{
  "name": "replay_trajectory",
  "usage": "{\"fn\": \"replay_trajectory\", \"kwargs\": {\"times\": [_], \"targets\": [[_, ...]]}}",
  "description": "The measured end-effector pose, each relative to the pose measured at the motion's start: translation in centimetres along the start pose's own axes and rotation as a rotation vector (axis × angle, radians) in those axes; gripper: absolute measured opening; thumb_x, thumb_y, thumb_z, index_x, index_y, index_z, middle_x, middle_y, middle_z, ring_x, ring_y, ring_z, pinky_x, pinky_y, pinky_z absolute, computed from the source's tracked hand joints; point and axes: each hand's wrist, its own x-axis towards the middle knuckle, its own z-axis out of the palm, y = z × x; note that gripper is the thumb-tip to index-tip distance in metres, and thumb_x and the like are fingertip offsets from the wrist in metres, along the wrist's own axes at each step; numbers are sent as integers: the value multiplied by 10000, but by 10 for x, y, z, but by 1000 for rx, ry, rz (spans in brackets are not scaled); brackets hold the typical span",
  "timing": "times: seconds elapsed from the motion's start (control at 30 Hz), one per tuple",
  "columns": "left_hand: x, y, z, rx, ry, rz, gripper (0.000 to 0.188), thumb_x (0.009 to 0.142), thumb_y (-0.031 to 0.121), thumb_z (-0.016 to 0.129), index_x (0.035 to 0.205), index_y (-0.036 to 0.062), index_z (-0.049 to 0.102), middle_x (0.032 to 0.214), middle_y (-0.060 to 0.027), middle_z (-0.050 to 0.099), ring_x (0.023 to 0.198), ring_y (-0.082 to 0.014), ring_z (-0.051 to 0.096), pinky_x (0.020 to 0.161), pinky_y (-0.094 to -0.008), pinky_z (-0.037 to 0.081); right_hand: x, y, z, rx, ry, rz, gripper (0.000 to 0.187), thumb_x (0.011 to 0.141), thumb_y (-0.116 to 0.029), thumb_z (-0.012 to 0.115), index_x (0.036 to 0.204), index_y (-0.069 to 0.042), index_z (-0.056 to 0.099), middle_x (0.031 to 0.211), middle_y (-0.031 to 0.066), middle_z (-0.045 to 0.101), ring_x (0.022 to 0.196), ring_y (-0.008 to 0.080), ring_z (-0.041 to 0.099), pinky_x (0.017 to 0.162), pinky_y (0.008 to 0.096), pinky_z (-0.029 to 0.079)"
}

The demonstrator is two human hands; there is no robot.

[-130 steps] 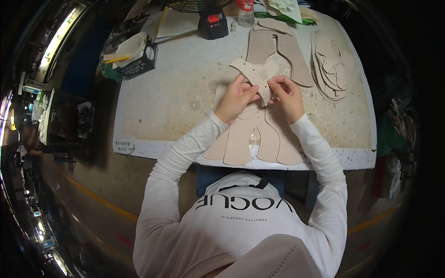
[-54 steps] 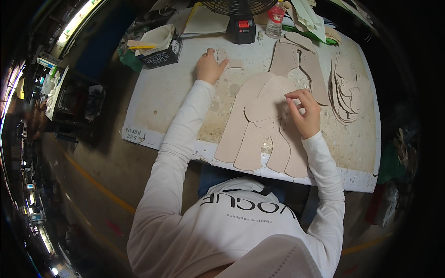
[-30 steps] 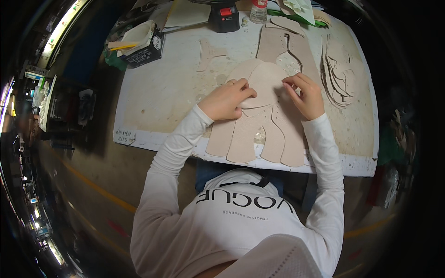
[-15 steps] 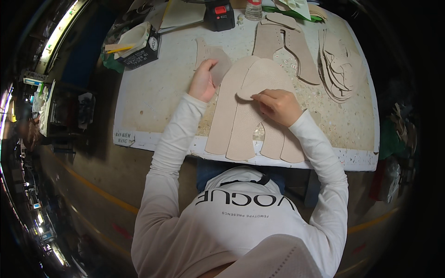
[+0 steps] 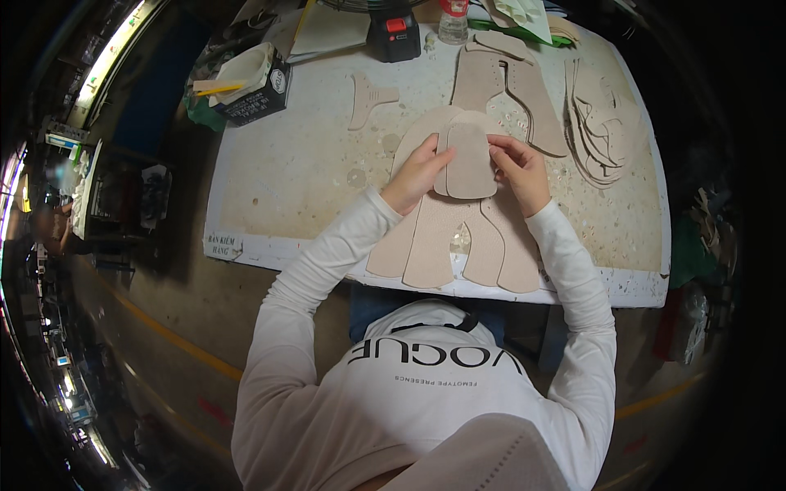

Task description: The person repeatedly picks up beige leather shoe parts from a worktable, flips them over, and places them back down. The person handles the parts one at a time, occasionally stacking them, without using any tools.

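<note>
Beige, leather-like material between both hands: a smooth tongue-shaped piece (image 5: pixel 471 164), broad and rounded at the near end, over the middle of the spread of larger parts. Along its left side, a narrow strip of a second piece (image 5: pixel 443 137) in much the same colour, mostly covered. Grasped from the left by the left hand (image 5: pixel 416 174), thumb on top near the edge, fingers largely out of sight. Pinched at the right edge by the right hand (image 5: pixel 521 173), between thumb and forefinger, other fingers curled in. Impossible to tell from this angle whether lifted or touching the parts below. White sleeves (image 5: pixel 327 255) on both arms, down to the wrists. Underneath, large pale panels (image 5: pixel 436 245) flat on the worn table (image 5: pixel 295 184), partly overlapping, rounded ends toward the near edge, an arched gap between two of them. To the left, apart from both hands, a small T-like piece (image 5: pixel 362 102) with a curved bar. Beyond the right hand, a stack of beige parts (image 5: pixel 473 78) with a dark slot down the middle and a small curved piece (image 5: pixel 503 47) at the far end. Farther right, a loose group of thin curved pieces (image 5: pixel 604 143). Toward the far left corner, a black box (image 5: pixel 260 105). Along the far side, a black device (image 5: pixel 395 39) with a red button, then a clear bottle (image 5: pixel 453 30).
</note>
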Motion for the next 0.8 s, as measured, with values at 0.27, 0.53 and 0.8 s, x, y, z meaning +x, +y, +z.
{"fn": "replay_trajectory", "kwargs": {"times": [0.27,0.53,0.8], "targets": [[3,-11,0,159,-65,167,407,930,88,506,1308,32,366,1196,-80,545,1038,-144,568,882,-258,462,-4,8,11,0,19,-63,199,884,-85,578,1063,-35,648,793,-13,575,659,46,536,564,185,465],[34,62,-75,396,352,419,392,850,47,626,1208,14,471,1014,-105,618,898,-135,602,759,-234,484,1,-5,-5,-117,84,-216,189,887,-85,567,1045,-77,670,938,-22,598,807,56,543,627,197,483],[57,74,-213,733,829,203,433,705,163,754,1097,48,608,899,-119,670,813,-187,643,726,-279,503,9,-4,-16,-139,88,-210,170,873,-95,578,998,-98,693,940,-39,608,797,43,523,627,191,446]]}}
